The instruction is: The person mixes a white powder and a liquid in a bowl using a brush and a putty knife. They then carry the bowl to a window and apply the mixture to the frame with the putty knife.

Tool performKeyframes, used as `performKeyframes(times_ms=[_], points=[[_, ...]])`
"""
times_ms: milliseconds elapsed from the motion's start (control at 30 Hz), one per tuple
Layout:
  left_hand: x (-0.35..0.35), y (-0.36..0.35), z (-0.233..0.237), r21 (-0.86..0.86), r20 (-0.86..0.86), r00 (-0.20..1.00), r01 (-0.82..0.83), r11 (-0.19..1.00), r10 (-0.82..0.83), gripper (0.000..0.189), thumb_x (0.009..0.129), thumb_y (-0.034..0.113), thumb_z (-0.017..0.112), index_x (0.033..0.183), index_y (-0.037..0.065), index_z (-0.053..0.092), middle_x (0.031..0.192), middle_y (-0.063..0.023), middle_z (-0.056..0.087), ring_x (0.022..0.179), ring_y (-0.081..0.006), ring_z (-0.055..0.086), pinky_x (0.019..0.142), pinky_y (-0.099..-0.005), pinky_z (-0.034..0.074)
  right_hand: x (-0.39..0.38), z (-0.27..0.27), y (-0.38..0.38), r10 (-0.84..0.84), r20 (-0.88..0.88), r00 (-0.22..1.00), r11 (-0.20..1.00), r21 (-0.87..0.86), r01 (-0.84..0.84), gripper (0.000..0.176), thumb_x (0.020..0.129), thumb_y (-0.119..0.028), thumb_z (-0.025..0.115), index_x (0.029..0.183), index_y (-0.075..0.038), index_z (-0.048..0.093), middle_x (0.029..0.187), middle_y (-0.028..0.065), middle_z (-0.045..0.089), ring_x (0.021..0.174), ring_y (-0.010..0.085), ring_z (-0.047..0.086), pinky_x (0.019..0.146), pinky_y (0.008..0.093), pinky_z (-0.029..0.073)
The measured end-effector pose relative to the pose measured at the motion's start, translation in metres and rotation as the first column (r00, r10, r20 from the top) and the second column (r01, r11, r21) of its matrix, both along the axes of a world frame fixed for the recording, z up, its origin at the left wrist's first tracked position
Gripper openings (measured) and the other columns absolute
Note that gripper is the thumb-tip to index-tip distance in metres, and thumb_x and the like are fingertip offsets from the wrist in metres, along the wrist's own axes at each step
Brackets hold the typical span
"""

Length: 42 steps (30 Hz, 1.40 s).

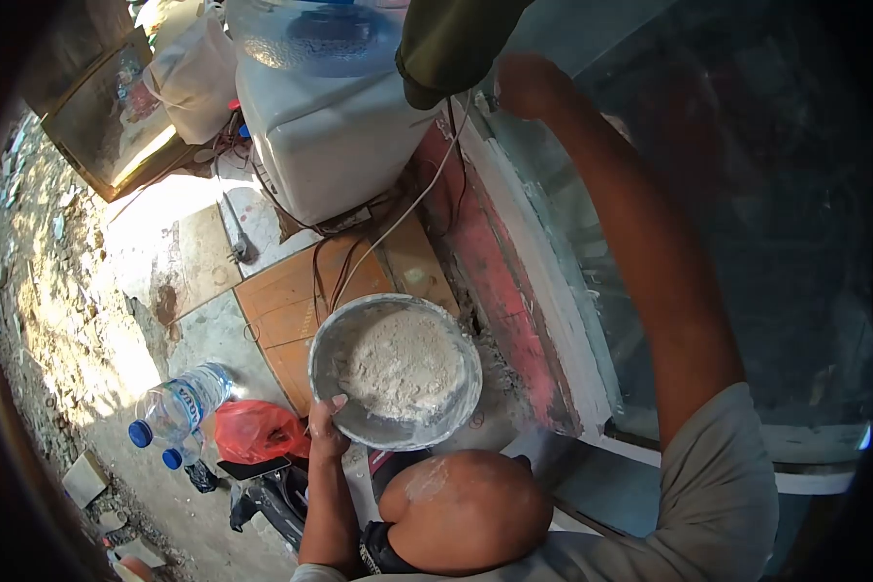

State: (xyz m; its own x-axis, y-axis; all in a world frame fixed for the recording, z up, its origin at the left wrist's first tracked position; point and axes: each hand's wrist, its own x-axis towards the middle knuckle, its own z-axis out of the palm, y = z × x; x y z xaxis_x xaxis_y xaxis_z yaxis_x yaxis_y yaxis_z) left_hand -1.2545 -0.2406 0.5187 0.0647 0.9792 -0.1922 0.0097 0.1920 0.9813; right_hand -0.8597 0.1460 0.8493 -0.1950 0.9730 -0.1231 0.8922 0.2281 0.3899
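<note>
A round metal bowl (318, 373) with pale grey-white powder (403, 364) in it is held over the floor, just beyond my bent knee. My left hand (327, 427) grips its near left rim, with the thumb over the edge. My right arm reaches far forward along the glass pane, and my right hand (526, 87) is at the white ledge (543, 252) near the top. Its fingers look curled, but what they hold, if anything, is too small to make out. Dark green cloth (456, 44) hangs just left of that hand.
A white water dispenser (339, 136) with cables stands ahead. Plastic bottles (179, 403) and a red plastic bag (257, 431) lie at the left. Behind them are rubble (58, 330) and a framed panel (116, 126) with a white bag (199, 92). Glass (747, 242) fills the right side.
</note>
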Motion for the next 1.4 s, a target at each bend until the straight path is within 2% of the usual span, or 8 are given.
performKeyframes(times_ms=[233,367,567,600,733,1067,1133,1400], points=[[0.001,0.007,0.016,-0.432,0.501,0.811,-0.070,0.899,0.303,0.026,0.080,-0.002,0.067,0.102,0.006,0.056,0.097,-0.0197,0.061,0.082,-0.0298,0.063,0.068,-0.0386,0.051,-0.005,0.000,0.020,0.128,-0.183,0.975,0.954,0.293,-0.070,0.029,0.075,-0.012,0.065,0.101,0.000,0.066,0.097,0.0204,0.069,0.094,0.0370,0.069,0.078,0.0480,0.057],[-0.009,-0.006,-0.024,0.171,-0.116,0.991,-0.043,0.984,0.064,0.022,0.082,0.001,0.066,0.100,0.006,0.055,0.091,-0.0170,0.061,0.077,-0.0269,0.063,0.064,-0.0368,0.051,-0.024,0.000,0.005,0.077,-0.303,0.950,0.896,0.439,0.067,0.030,0.078,-0.012,0.063,0.106,0.000,0.063,0.096,0.0215,0.068,0.093,0.0385,0.068,0.078,0.0498,0.057],[-0.024,-0.013,0.017,-0.496,-0.041,0.997,-0.072,0.865,0.059,0.058,0.080,0.049,0.058,0.119,0.007,0.053,0.103,-0.0077,0.060,0.089,-0.0250,0.060,0.082,-0.0359,0.048,-0.012,-0.029,0.010,0.113,-0.649,0.753,0.842,0.464,0.273,0.025,0.080,-0.014,0.064,0.101,-0.001,0.062,0.096,0.0216,0.068,0.088,0.0392,0.068,0.078,0.0474,0.056],[-0.015,-0.008,0.019,0.027,0.143,0.987,-0.082,0.996,0.078,0.018,0.087,0.011,0.060,0.103,0.004,0.056,0.093,-0.0127,0.061,0.079,-0.0212,0.061,0.066,-0.0341,0.051,-0.010,-0.031,0.006,0.131,-0.629,0.766,0.862,0.455,0.226,0.024,0.079,-0.016,0.066,0.098,-0.002,0.063,0.093,0.0200,0.068,0.087,0.0387,0.068,0.078,0.0469,0.056],[-0.037,-0.012,0.043,-0.461,0.300,0.954,0.172,0.871,-0.030,0.052,0.094,0.048,0.049,0.136,0.018,0.040,0.131,-0.0048,0.045,0.113,-0.0193,0.049,0.092,-0.0330,0.042,-0.014,-0.023,-0.012,0.113,-0.615,0.781,0.862,0.451,0.231,0.025,0.077,-0.024,0.071,0.092,-0.003,0.067,0.085,0.0164,0.070,0.082,0.0376,0.068,0.077,0.0467,0.056],[-0.014,-0.007,0.091,0.088,-0.099,0.962,0.263,0.961,-0.254,0.043,0.096,0.040,0.047,0.135,0.021,0.040,0.130,-0.0045,0.045,0.110,-0.0196,0.047,0.095,-0.0319,0.038,-0.017,-0.024,-0.018,0.054,-0.572,0.819,0.881,0.413,0.230,0.021,0.078,-0.020,0.067,0.090,-0.004,0.069,0.085,0.0211,0.069,0.086,0.0379,0.069,0.077,0.0470,0.057],[0.000,0.004,0.128,-0.249,0.388,0.917,0.199,0.948,-0.090,0.045,0.095,0.040,0.048,0.135,0.022,0.040,0.130,-0.0043,0.045,0.110,-0.0204,0.048,0.096,-0.0324,0.038,-0.018,-0.023,-0.019,0.019,-0.553,0.833,0.886,0.395,0.242,0.021,0.077,-0.018,0.066,0.092,-0.003,0.069,0.086,0.0216,0.069,0.086,0.0390,0.069,0.077,0.0477,0.057],[-0.014,-0.002,0.106,-0.550,0.117,0.989,0.142,0.823,-0.092,0.049,0.093,0.049,0.049,0.135,0.025,0.040,0.131,-0.0037,0.045,0.113,-0.0195,0.047,0.097,-0.0337,0.037,-0.013,-0.032,-0.024,0.056,-0.526,0.849,0.851,0.470,0.235,0.023,0.077,-0.023,0.065,0.089,-0.003,0.065,0.085,0.0212,0.068,0.085,0.0396,0.067,0.077,0.0491,0.054]])
